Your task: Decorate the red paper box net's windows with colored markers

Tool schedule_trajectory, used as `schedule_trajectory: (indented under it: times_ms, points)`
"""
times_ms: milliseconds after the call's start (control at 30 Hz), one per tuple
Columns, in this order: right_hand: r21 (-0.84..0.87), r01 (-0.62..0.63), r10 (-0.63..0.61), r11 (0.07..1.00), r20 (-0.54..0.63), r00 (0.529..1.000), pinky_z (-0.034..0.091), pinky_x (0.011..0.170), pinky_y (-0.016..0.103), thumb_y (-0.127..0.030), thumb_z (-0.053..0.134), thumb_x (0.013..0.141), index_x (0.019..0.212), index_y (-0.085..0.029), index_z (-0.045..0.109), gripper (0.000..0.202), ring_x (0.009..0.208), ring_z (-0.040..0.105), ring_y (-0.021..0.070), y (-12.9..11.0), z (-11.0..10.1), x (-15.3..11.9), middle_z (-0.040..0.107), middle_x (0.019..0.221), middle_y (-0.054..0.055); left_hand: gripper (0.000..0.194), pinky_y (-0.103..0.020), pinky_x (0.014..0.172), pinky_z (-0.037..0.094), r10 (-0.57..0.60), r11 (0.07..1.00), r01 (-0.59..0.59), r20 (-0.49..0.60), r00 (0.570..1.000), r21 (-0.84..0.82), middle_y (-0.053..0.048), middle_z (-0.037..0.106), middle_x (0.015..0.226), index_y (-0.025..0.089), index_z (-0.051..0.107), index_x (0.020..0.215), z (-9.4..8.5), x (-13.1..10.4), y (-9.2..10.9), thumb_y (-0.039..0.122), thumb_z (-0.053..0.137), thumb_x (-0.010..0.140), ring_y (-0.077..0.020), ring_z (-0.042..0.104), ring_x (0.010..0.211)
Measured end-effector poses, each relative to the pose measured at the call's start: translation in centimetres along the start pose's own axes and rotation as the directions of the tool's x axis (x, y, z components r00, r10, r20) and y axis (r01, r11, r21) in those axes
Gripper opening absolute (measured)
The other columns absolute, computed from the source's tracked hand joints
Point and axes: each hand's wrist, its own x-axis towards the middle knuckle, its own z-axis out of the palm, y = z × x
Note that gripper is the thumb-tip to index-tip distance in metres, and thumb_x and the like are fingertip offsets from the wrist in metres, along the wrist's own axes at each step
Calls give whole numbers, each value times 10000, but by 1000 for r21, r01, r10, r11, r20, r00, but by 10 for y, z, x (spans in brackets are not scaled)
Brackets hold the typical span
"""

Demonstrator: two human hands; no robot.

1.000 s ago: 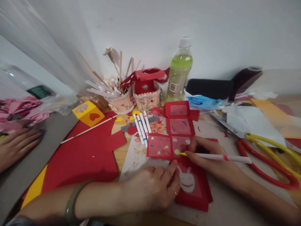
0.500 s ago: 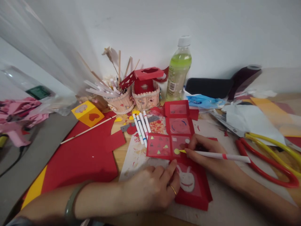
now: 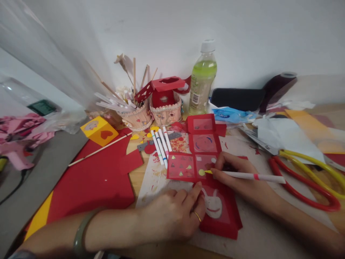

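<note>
Marker (image 3: 248,176) pinched in right hand (image 3: 233,169); left hand (image 3: 176,214) curled on red cutout (image 3: 207,182), grip unclear.

A single head-worn camera faces forward and down over the tabletop (image 3: 138,176), viewing from the person's side at 6 o'clock. The left hand (image 3: 178,214) at 6 o'clock and the right hand (image 3: 235,174) at 4 o'clock lie close to the lens. The red panels (image 3: 195,158) occupy mid-range, at 5 o'clock of centre. The bottle (image 3: 203,77) at 1 o'clock stands farther off; the wall (image 3: 161,28) closes the field at 12 o'clock.
</note>
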Motion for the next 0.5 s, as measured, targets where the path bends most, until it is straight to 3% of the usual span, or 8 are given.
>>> schedule_trajectory:
  times_ms: [500]
  points:
    - [-16, -2, 2, 1000, 2, 1000, 318, 491, 248, -305, 548, 824, 660, -210, 456, 210, 577, 460, 127, 1, 1, 1, 513, 631, -30, 271, -252, 457, 476, 25, 999, -26, 24, 999, 31, -219, 616, 1134, 68, 548, 1094, 0, -1, -1, 134, 381, 891, -175, 625, 652]
